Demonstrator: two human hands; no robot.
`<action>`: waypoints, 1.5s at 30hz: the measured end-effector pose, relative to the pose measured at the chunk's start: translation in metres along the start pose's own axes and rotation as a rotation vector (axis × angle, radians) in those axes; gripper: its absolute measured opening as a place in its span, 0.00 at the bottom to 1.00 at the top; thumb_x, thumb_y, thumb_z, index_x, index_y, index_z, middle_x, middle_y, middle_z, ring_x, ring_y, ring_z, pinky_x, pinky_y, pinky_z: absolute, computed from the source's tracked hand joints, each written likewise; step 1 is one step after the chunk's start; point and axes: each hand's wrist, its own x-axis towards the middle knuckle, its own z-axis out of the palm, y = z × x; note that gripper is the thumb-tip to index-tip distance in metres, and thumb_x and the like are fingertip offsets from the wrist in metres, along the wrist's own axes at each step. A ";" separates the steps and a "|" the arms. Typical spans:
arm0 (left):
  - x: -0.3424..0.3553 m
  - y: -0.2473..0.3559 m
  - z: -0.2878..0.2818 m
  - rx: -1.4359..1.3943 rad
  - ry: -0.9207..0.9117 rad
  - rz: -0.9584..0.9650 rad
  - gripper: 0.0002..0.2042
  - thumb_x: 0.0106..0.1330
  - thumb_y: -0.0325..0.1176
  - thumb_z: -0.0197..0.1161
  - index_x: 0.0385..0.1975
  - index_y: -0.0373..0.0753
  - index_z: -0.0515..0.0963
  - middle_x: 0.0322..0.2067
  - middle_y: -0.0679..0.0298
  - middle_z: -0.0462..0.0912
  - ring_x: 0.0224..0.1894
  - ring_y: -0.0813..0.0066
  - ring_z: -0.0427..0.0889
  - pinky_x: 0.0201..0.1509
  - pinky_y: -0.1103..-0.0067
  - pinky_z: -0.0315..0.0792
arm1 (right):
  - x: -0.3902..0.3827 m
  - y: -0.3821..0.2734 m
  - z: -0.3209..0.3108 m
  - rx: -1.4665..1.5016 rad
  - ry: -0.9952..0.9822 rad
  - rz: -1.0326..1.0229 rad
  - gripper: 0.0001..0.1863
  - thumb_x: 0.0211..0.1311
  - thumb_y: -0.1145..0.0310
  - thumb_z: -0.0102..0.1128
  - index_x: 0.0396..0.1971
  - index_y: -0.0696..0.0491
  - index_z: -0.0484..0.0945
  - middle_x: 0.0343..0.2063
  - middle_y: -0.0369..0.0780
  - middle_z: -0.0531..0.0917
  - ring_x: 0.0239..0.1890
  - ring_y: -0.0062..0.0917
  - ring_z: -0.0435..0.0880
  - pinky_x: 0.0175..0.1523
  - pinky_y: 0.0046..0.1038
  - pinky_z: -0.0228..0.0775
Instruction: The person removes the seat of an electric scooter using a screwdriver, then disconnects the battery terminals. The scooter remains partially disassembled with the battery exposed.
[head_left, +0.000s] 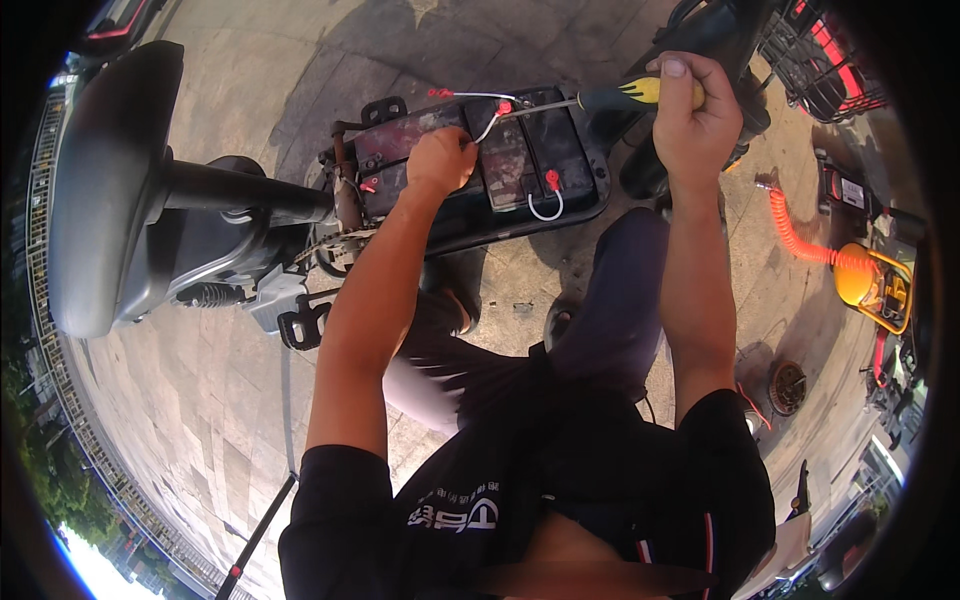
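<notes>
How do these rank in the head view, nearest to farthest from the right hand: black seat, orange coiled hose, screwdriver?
1. Screwdriver: held in the right hand, pointing left.
2. Orange coiled hose: to the hand's lower right.
3. Black seat: at the picture's far left.

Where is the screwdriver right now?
In the head view, the screwdriver is above and right of centre, pointing left, handle in the right hand, tip near a red terminal cap.

An orange coiled hose (788,232) runs above the paving (180,410) to a rounded orange-yellow device (853,277) at the right. Below it lies a round brownish metal piece (787,388). Leftward, a railing (42,170) curves past green foliage (62,490).
</notes>
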 end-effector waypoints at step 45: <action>0.105 0.073 -0.021 0.445 -0.284 0.262 0.13 0.57 0.28 0.63 0.43 0.38 0.84 0.45 0.51 0.85 0.49 0.49 0.84 0.50 0.63 0.79 | 0.021 0.011 0.027 -0.265 -0.223 -0.104 0.06 0.62 0.72 0.65 0.28 0.57 0.77 0.19 0.35 0.81 0.23 0.16 0.80 0.30 0.21 0.72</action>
